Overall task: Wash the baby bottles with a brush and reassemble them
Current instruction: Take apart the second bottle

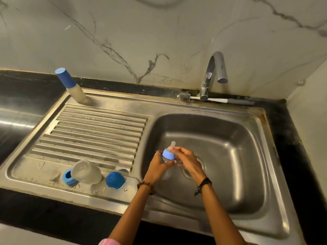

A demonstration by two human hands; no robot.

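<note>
At the far left, a capped bottle (73,86) stands upright on the back corner of the sink's rim (109,99), apparently set aside out of the wash. On the draining board (95,131) lie a blue ring (68,177), a clear bottle body (86,172) on its side and a blue cap (115,180), probably left there to drain until reassembly. Over the basin (235,167), the left hand (159,167) wraps around a clear bottle (166,171), steadying it, while the right hand (187,160) pinches its blue collar (169,154) below the teat (172,145), likely screwing it on. The brush (208,99) lies behind the tap (212,75), which appears to be off.
</note>
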